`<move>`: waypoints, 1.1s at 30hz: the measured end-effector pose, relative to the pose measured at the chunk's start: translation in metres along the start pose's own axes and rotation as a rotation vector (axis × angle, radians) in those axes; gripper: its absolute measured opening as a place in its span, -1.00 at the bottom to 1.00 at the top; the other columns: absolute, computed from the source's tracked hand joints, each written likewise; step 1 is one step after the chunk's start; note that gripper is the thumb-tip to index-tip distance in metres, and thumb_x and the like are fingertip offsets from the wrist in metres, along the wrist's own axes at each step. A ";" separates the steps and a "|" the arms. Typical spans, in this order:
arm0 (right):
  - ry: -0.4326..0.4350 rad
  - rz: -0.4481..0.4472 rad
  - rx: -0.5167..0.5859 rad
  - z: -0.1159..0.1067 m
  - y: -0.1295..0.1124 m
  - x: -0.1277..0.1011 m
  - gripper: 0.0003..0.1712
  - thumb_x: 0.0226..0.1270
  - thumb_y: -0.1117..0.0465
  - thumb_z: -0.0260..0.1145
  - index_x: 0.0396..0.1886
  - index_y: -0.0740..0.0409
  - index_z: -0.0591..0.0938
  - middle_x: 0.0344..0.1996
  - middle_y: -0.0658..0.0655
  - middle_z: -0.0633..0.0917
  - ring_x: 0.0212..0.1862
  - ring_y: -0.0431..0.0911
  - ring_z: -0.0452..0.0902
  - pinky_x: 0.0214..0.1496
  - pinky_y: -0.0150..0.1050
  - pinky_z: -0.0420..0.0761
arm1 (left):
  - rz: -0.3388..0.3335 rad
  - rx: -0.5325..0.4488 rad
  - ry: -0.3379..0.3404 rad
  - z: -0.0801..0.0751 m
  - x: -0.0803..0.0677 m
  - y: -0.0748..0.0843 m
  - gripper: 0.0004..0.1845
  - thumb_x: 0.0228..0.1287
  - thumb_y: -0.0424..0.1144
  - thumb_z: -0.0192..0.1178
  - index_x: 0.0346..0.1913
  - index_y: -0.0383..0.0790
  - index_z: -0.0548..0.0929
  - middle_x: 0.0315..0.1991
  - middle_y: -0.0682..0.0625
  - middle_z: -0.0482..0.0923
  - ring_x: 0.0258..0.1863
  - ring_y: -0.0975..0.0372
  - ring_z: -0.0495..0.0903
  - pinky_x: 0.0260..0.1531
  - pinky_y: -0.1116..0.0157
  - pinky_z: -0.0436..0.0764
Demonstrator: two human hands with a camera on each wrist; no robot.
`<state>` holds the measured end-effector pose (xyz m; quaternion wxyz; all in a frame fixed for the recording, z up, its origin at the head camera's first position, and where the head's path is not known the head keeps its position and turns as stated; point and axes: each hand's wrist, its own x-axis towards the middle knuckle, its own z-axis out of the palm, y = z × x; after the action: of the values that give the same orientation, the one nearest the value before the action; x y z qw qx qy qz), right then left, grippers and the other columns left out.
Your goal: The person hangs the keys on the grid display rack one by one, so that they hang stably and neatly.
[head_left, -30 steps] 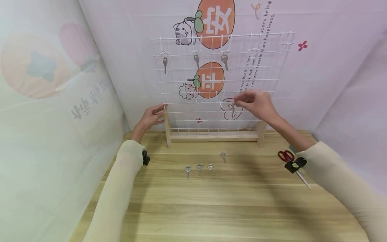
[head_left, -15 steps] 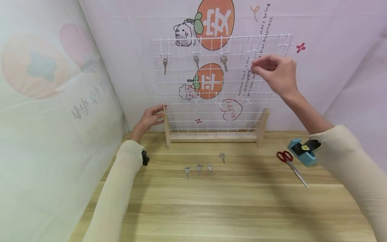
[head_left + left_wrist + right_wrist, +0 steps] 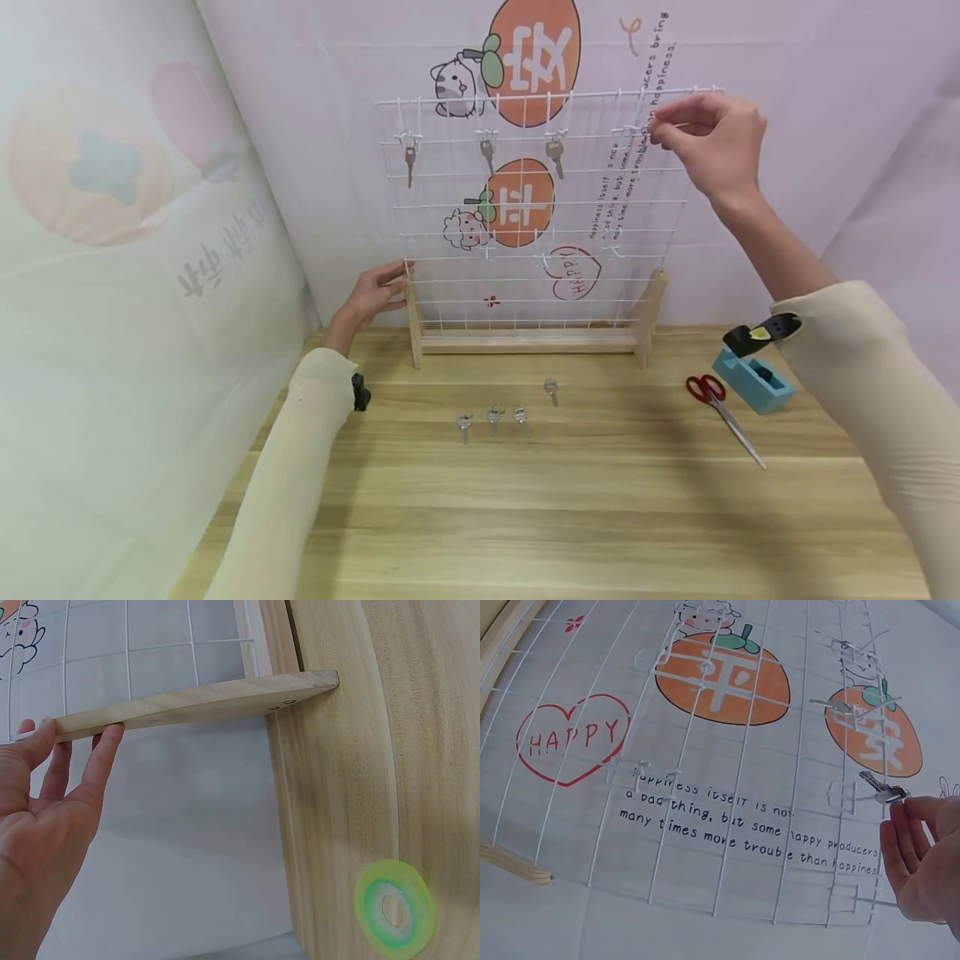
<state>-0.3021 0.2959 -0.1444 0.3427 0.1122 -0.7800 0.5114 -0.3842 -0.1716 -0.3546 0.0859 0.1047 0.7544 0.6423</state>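
Near the top of the white wire grid (image 3: 522,202), our right hand (image 3: 712,146) pinches a key (image 3: 885,792) between thumb and fingers, just beside a white hook (image 3: 857,799); whether they touch, we cannot tell. Our left hand (image 3: 64,817) rests spread fingers against the wooden upright (image 3: 195,705) — useful steadying, we think. We should guide the key's head gently over the hook's tip — hard pushing could tilt the grid.

Some sort of booth (cartoon-printed walls (image 3: 333,175)), wooden tabletop (image 3: 525,525).
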 end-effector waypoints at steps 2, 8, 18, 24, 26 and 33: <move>-0.002 0.014 -0.001 0.001 0.002 0.002 -0.76 0.28 0.33 0.52 -0.06 0.24 0.82 -0.37 -0.24 0.79 -0.31 -0.37 0.73 -0.11 -0.60 0.67 | -0.012 0.000 0.000 0.001 -0.002 0.004 -0.45 0.63 -0.43 0.01 0.58 -0.20 0.32 0.61 -0.15 0.18 0.56 -0.07 0.23 0.40 -0.12 0.47; -0.020 0.066 -0.019 0.004 0.008 0.008 -0.73 0.30 0.33 0.51 0.00 0.22 0.79 -0.33 -0.24 0.80 -0.32 -0.41 0.71 0.18 -0.53 0.62 | -0.019 0.007 0.002 0.004 -0.003 0.006 -0.46 0.63 -0.42 0.01 0.58 -0.19 0.33 0.61 -0.14 0.18 0.56 -0.06 0.22 0.40 -0.12 0.46; -0.034 0.078 -0.047 0.003 0.014 0.008 -0.74 0.33 0.26 0.51 0.00 0.13 0.81 -0.28 -0.23 0.81 -0.29 -0.41 0.71 -0.01 -0.57 0.68 | 0.007 0.022 0.014 0.001 0.006 -0.008 -0.48 0.65 -0.36 0.03 0.57 -0.09 0.37 0.61 -0.09 0.21 0.55 -0.03 0.26 0.37 -0.06 0.52; -0.044 0.062 -0.019 -0.005 0.015 -0.003 -0.70 0.30 0.26 0.54 0.01 0.18 0.80 -0.29 -0.23 0.81 -0.29 -0.37 0.73 -0.09 -0.60 0.67 | 0.003 0.005 0.009 0.000 0.006 -0.008 -0.47 0.65 -0.36 0.02 0.58 -0.10 0.36 0.62 -0.09 0.19 0.56 -0.03 0.23 0.39 -0.08 0.50; -0.054 0.063 -0.027 -0.008 0.016 -0.007 -0.69 0.29 0.25 0.55 0.02 0.19 0.80 -0.29 -0.25 0.81 -0.29 -0.38 0.73 -0.11 -0.62 0.67 | 0.003 0.012 0.012 0.000 0.006 -0.008 -0.47 0.65 -0.36 0.02 0.58 -0.10 0.36 0.61 -0.10 0.19 0.56 -0.03 0.24 0.38 -0.07 0.51; -0.107 0.058 -0.107 -0.015 0.020 -0.023 -0.62 0.32 0.15 0.54 0.10 0.15 0.78 -0.23 -0.26 0.80 -0.26 -0.39 0.72 -0.06 -0.63 0.64 | 0.017 0.044 0.024 0.000 0.002 -0.007 -0.48 0.64 -0.35 0.04 0.57 -0.10 0.37 0.60 -0.10 0.22 0.54 -0.02 0.28 0.35 -0.02 0.56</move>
<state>-0.2893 0.3143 -0.1702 0.2912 0.0982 -0.8264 0.4719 -0.3870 -0.1723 -0.3610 0.0691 0.1052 0.7684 0.6274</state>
